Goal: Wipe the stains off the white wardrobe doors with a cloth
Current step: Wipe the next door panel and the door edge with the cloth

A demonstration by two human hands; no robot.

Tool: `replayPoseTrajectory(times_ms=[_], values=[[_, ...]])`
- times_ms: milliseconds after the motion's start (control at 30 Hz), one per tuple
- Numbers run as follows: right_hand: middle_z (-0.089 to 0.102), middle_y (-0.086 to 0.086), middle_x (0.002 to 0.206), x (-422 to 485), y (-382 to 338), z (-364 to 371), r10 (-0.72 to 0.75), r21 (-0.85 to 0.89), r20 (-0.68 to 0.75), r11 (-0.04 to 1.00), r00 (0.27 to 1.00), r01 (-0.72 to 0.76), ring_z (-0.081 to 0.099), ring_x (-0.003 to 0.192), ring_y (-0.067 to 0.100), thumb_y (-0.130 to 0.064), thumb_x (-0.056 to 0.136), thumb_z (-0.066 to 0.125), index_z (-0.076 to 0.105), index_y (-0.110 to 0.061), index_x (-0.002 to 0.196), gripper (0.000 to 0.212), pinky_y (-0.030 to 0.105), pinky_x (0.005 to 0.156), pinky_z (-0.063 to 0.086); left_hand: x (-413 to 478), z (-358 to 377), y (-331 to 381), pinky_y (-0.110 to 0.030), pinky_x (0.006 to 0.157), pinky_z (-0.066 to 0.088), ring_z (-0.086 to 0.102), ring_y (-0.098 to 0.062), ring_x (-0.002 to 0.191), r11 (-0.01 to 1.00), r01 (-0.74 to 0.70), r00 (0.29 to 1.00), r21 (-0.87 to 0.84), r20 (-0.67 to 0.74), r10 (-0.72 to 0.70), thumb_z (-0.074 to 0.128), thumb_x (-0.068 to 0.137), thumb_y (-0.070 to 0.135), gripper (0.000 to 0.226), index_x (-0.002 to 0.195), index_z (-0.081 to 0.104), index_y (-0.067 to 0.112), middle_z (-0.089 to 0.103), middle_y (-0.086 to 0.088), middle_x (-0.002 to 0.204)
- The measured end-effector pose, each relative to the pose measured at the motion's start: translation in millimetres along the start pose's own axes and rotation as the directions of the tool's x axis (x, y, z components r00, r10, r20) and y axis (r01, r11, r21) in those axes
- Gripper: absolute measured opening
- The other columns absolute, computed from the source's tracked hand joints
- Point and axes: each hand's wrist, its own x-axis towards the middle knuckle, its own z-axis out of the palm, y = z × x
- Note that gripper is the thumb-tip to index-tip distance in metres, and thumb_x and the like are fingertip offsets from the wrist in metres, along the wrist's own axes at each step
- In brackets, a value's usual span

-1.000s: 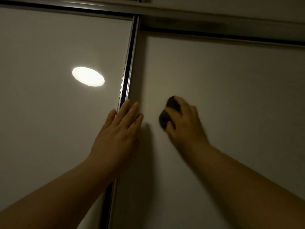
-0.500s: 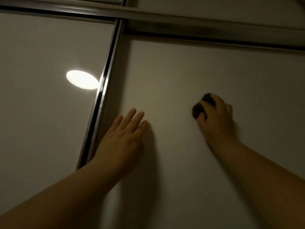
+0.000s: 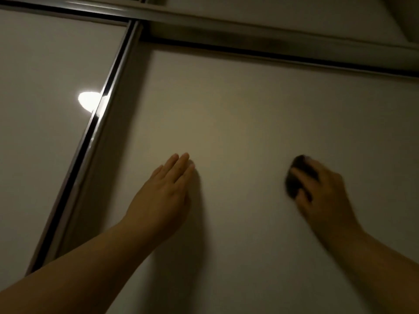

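Pressing a dark cloth (image 3: 295, 180) against the right-hand wardrobe door (image 3: 249, 109), the person's right hand (image 3: 324, 191) curls its fingers over the wad. The cloth shows only past the fingertips and beside the thumb, and both hand and cloth are blurred by motion. The left hand (image 3: 165, 189) lies flat on the same white panel, fingers straight and close together, well apart from the cloth.

A second ago the left fingertips touched the metal strip (image 3: 99, 123) between the two doors, with the cloth just to its right. Both hands now sit farther right on the panel, clear of the strip. The light reflection (image 3: 87, 103) on the glossy left-hand door (image 3: 45, 155), then a whole oval, is now cut off at the strip's edge.

A top rail (image 3: 249, 26) runs across above both doors. The left forearm crosses the lower end of the strip, and the left hand's shadow (image 3: 197, 223) falls on the panel between the hands. The right hand hides most of the cloth.
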Motion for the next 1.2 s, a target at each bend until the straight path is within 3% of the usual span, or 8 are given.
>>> replayPoseTrajectory(times_ms=[133, 333, 467, 600, 733, 900, 1033, 1200], values=[[0.039, 0.020, 0.141, 48, 13, 6, 0.328, -0.031, -0.057, 0.944, 0.943, -0.330, 0.036, 0.114, 0.047, -0.012, 0.087, 0.055, 0.060, -0.005, 0.121, 0.034, 0.047, 0.097, 0.035, 10, 7, 19, -0.039, 0.111, 0.014, 0.004, -0.021, 0.139, 0.999, 0.010, 1.000, -0.031, -0.008, -0.010, 0.049, 0.090, 0.015, 0.062, 0.145, 0.019, 0.016, 0.009, -0.004, 0.153], [0.047, 0.013, 0.139, -8, -53, 12, -0.134, 0.094, 0.055, 0.987, 0.989, 0.129, 0.046, 0.103, 0.035, -0.024, 0.079, 0.043, 0.061, -0.013, 0.120, 0.046, 0.041, 0.089, 0.045, 27, 19, 60, -0.035, 0.107, 0.010, 0.004, -0.018, 0.137, 0.998, -0.025, 0.999, -0.066, -0.030, 0.023, 0.050, 0.090, 0.018, 0.061, 0.144, 0.021, 0.016, 0.010, -0.004, 0.152], [0.048, 0.014, 0.137, -43, 9, -12, -0.261, 0.138, 0.085, 0.959, 0.962, 0.248, 0.049, 0.108, 0.033, -0.019, 0.081, 0.052, 0.062, -0.011, 0.119, 0.040, 0.036, 0.097, 0.036, 27, 25, 71, -0.048, 0.100, 0.024, 0.030, -0.032, 0.132, 0.997, -0.052, 0.998, -0.050, -0.039, 0.050, 0.053, 0.083, 0.013, 0.057, 0.137, 0.039, 0.006, 0.035, -0.015, 0.144], [0.044, 0.017, 0.138, -14, 110, -24, 0.109, -0.050, -0.017, 0.993, 0.994, -0.109, 0.045, 0.114, 0.042, -0.027, 0.085, 0.043, 0.059, -0.011, 0.123, 0.044, 0.035, 0.101, 0.029, 33, 28, 74, -0.051, 0.097, 0.027, 0.034, -0.033, 0.128, 0.998, -0.067, 0.996, 0.002, -0.062, 0.067, 0.034, 0.083, 0.028, 0.057, 0.134, 0.044, 0.003, 0.041, -0.017, 0.140], [0.039, 0.016, 0.142, 36, 111, -14, 0.397, -0.069, -0.093, 0.912, 0.913, -0.403, 0.035, 0.115, 0.043, -0.017, 0.089, 0.050, 0.059, -0.008, 0.123, 0.036, 0.045, 0.099, 0.034, 45, 36, 85, -0.048, 0.097, 0.026, 0.032, -0.032, 0.129, 0.997, -0.072, 0.995, 0.015, -0.075, 0.073, 0.031, 0.084, 0.030, 0.059, 0.135, 0.043, 0.004, 0.039, -0.015, 0.141], [0.049, 0.014, 0.136, 16, 41, 3, 0.029, 0.049, -0.021, 0.998, 0.999, -0.028, 0.046, 0.101, 0.038, -0.026, 0.078, 0.041, 0.063, -0.012, 0.118, 0.047, 0.039, 0.091, 0.042, 65, 50, 120, -0.050, 0.100, 0.026, 0.032, -0.032, 0.130, 0.996, -0.087, 0.991, -0.036, -0.109, 0.082, 0.044, 0.082, 0.022, 0.056, 0.136, 0.042, 0.004, 0.038, -0.016, 0.142], [0.043, 0.007, 0.142, -40, 53, -21, -0.217, 0.138, 0.116, 0.970, 0.969, 0.200, 0.045, 0.107, 0.030, -0.023, 0.082, 0.049, 0.058, -0.015, 0.125, 0.045, 0.035, 0.095, 0.040, 71, 60, 141, -0.050, 0.101, 0.024, 0.033, -0.033, 0.131, 0.995, -0.089, 0.992, -0.040, -0.098, 0.085, 0.047, 0.081, 0.019, 0.057, 0.136, 0.042, 0.004, 0.037, -0.015, 0.143], [0.050, 0.015, 0.135, -25, 140, -34, -0.016, -0.022, 0.019, 1.000, 1.000, 0.017, 0.050, 0.106, 0.041, -0.024, 0.081, 0.044, 0.061, -0.013, 0.122, 0.046, 0.032, 0.097, 0.031, 72, 61, 139, -0.048, 0.103, 0.024, 0.032, -0.031, 0.132, 0.996, -0.089, 0.992, -0.001, -0.086, 0.089, 0.032, 0.085, 0.027, 0.057, 0.136, 0.042, 0.004, 0.037, -0.014, 0.143]])
